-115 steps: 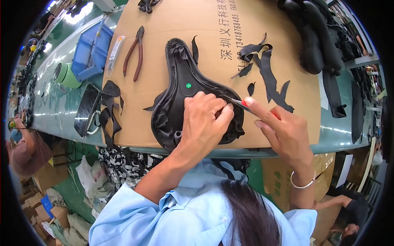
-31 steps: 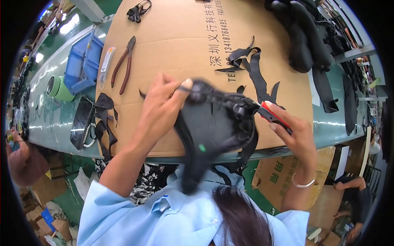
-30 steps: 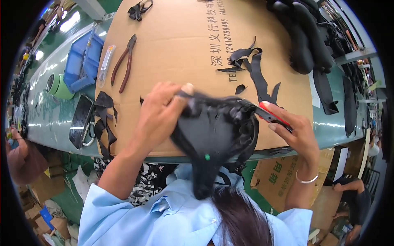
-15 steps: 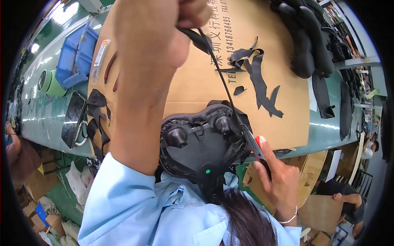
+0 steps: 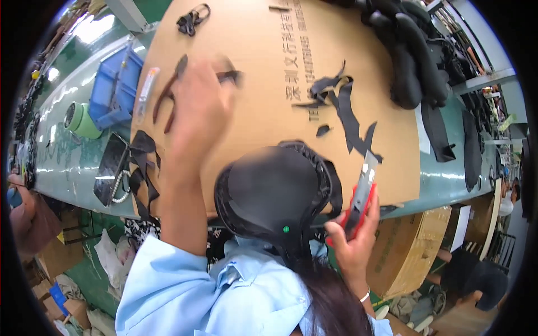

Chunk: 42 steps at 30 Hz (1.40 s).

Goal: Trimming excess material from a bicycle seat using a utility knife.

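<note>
A black bicycle saddle (image 5: pixel 274 196) lies against my front at the table edge, its narrow end toward me and a green dot near that end. My right hand (image 5: pixel 356 249), just right of the saddle, is closed around a red and grey utility knife (image 5: pixel 358 204) with its blade out, pointing away from me. Over the cardboard, my left hand (image 5: pixel 204 106) is smeared by motion. A small black scrap (image 5: pixel 228 76) shows by its fingers, and whether they grip it is unclear. Beneath and beside this hand lie pliers (image 5: pixel 165 95) with reddish handles.
Black strip offcuts (image 5: pixel 347 115) lie on the cardboard sheet (image 5: pixel 252 120), with a tangled bundle (image 5: pixel 193 21) at the far left. A blue bin (image 5: pixel 115 87) and green tape roll (image 5: pixel 84 120) stand left. Black saddles (image 5: pixel 406 61) are piled far right. Another person (image 5: pixel 471 274) is at lower right.
My left hand has come down and nearer from the far edge, away from the strip it was pulling. My right hand has drawn the knife off the saddle's edge. The saddle has tilted.
</note>
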Tool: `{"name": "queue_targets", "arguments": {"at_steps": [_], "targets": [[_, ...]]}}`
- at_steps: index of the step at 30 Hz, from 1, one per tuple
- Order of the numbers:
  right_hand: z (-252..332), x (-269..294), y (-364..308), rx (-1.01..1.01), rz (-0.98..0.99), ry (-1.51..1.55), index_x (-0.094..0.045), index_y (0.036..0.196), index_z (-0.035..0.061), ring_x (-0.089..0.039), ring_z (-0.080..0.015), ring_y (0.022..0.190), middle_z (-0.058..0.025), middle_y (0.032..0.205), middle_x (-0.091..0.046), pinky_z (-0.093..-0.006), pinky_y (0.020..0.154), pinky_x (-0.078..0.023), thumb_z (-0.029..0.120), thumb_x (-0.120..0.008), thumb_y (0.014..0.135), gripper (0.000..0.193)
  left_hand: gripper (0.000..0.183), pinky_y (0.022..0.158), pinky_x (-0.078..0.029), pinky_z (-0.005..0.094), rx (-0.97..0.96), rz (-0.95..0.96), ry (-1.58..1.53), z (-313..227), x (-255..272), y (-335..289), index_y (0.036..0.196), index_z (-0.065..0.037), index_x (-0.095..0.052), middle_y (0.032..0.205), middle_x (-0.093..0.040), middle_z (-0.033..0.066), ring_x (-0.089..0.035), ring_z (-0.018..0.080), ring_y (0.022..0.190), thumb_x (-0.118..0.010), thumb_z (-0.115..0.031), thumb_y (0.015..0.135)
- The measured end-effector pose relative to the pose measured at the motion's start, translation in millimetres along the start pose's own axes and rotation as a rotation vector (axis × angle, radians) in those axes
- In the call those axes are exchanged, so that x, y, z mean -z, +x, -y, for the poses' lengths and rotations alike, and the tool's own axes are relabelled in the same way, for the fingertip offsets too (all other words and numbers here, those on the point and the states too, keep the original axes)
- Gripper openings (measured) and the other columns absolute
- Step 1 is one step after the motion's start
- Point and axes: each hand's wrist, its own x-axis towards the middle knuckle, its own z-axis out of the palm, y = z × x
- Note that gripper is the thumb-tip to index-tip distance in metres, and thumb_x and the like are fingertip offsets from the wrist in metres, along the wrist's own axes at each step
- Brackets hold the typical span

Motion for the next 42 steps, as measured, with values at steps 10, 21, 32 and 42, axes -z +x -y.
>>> {"name": "queue_targets", "arguments": {"at_steps": [10,21,32,42], "targets": [[31.2,-1.9,123.9,0.272,-0.253,0.382,-0.034,0.139,0.0017,-0.062,-0.0135,0.07,-0.0051,0.089,-0.059,-0.0241,0.062,-0.053,0.006,-0.061,0.09,0.056,0.053,0.085,-0.05,0.031,0.573,0.81,-0.893,33.8,3.8,39.1,0.113,0.0,-0.064,0.103,-0.068,0.011,-0.065,0.0191,0.091,-0.078,-0.031,0.072],[-42.8,-17.3,97.9,-0.09,-0.33,0.519,-0.036,0.129,0.0007,-0.057,-0.0135,0.059,-0.0064,0.076,-0.053,-0.0272,0.056,-0.051,0.009,-0.052,0.095,0.039,0.052,0.095,-0.047,0.0441,0.387,-0.017,-0.364,87.7,-198.6,232.3,0.114,-0.007,-0.06,0.111,-0.061,0.014,-0.055,0.0264,0.11,-0.078,-0.038,0.076],[-71.5,-6.2,125.0,-0.147,-0.27,0.398,-0.035,0.129,-0.0001,-0.058,-0.0151,0.06,-0.0081,0.077,-0.054,-0.0281,0.055,-0.051,0.009,-0.052,0.094,0.041,0.075,0.098,-0.036,0.0569,-0.425,-0.138,0.297,-46.4,-306.7,347.3,0.139,-0.021,-0.041,0.14,-0.044,0.0114,-0.043,0.035,0.129,-0.077,-0.027,0.073],[-49.1,-10.5,97.0,-0.155,-0.325,0.559,-0.035,0.128,-0.001,-0.06,-0.0169,0.064,-0.01,0.084,-0.056,-0.0295,0.058,-0.053,0.006,-0.053,0.092,0.04,0.052,0.097,-0.045,0.0377,0.298,-0.094,-1.391,57.8,-108.1,240.5,0.131,-0.005,-0.05,0.125,-0.059,0.0108,-0.059,0.021,0.112,-0.046,-0.044,0.098]]}}
